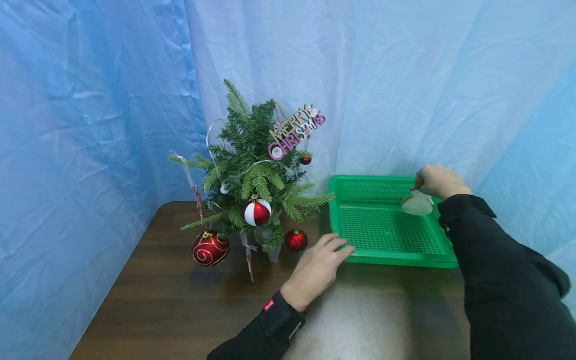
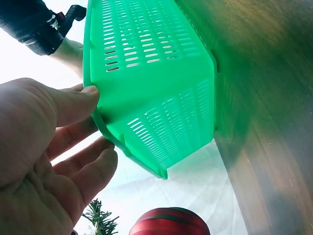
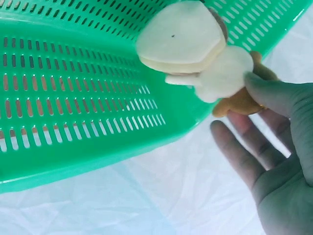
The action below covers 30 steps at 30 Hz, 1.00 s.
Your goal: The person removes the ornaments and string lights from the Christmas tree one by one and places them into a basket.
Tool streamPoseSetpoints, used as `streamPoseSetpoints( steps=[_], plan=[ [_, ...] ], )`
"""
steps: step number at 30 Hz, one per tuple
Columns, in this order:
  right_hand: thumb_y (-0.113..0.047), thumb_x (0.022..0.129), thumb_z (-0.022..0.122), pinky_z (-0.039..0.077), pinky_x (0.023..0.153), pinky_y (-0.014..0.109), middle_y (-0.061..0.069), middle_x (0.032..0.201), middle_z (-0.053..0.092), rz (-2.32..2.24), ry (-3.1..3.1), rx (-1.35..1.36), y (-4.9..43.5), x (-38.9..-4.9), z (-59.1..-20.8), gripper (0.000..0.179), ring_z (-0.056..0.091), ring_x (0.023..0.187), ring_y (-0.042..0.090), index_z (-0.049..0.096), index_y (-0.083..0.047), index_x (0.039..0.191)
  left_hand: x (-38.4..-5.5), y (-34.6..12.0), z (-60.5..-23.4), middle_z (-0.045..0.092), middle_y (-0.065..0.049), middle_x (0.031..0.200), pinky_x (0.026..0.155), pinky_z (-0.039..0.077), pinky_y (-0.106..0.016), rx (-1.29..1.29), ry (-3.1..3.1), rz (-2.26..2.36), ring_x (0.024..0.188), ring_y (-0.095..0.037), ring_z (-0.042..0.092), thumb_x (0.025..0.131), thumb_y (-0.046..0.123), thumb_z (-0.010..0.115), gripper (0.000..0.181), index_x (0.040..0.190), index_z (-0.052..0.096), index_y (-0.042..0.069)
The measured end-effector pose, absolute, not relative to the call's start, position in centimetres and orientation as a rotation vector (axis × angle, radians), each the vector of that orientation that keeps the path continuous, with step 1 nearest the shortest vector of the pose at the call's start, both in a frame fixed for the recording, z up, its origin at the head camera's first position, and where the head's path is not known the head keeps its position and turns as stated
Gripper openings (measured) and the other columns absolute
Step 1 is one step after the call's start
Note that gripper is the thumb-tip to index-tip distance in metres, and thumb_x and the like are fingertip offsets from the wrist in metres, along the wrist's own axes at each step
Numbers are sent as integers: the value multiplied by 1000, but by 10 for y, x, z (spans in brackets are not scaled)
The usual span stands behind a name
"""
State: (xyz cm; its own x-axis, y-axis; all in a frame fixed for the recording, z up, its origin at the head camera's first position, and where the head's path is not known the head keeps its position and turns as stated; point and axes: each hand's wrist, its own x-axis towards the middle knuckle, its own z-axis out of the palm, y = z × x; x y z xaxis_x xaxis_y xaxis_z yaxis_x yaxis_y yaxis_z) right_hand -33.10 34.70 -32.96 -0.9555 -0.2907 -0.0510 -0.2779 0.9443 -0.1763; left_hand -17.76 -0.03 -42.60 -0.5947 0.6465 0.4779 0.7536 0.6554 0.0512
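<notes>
My right hand pinches a cream and brown soft ornament by its brown end, above the right side of a green plastic basket. In the right wrist view the thumb presses the brown part of this ornament, and its wide cream part hangs over the basket's slotted wall. The ornament's exact figure cannot be told. At the basket's near left corner, my left hand holds the rim between thumb and fingers; the left wrist view shows the thumb on the rim.
Left of the basket stands a small Christmas tree with a Merry Christmas sign, a red swirl bauble, a red-and-white ball and a red bauble near my left hand. Blue cloth hangs behind the brown table.
</notes>
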Motion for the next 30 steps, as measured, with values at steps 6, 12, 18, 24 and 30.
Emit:
streamPoseSetpoints(
  steps=[6,12,18,24,30],
  plan=[
    [15,91,58,53,71,50,23,100,69,-189,3015,-522,349,-335,-328,21,65,84,38,71,8,105,-177,0,-428,66,-6,131,100,50,-29,-1096,-2444,-354,131,-25,54,98,5,65,33,130,69,14],
    [13,90,62,53,69,49,20,96,69,-108,3014,-569,358,-334,-335,18,65,81,35,72,6,104,-177,1,-430,67,-6,128,98,51,-28,-1089,-2414,-361,129,-25,56,99,8,66,30,127,71,15],
    [8,87,70,46,61,39,6,82,64,-141,2916,-493,361,-329,-346,12,55,69,24,73,-4,88,-178,1,-429,67,-5,129,95,53,-28,-1081,-2422,-351,129,-25,55,99,8,65,30,128,70,16],
    [-8,89,78,40,59,35,4,80,63,-226,2800,-384,364,-327,-361,9,51,68,21,75,-11,81,-177,1,-429,67,-6,130,95,53,-28,-1082,-2431,-355,129,-25,55,99,8,65,31,129,70,16],
    [0,88,75,46,63,36,13,95,65,-252,2711,-316,370,-328,-374,8,57,80,28,75,-5,94,-176,2,-429,67,-6,129,94,53,-27,-1085,-2422,-356,129,-25,56,98,8,67,31,128,70,16]
  ],
)
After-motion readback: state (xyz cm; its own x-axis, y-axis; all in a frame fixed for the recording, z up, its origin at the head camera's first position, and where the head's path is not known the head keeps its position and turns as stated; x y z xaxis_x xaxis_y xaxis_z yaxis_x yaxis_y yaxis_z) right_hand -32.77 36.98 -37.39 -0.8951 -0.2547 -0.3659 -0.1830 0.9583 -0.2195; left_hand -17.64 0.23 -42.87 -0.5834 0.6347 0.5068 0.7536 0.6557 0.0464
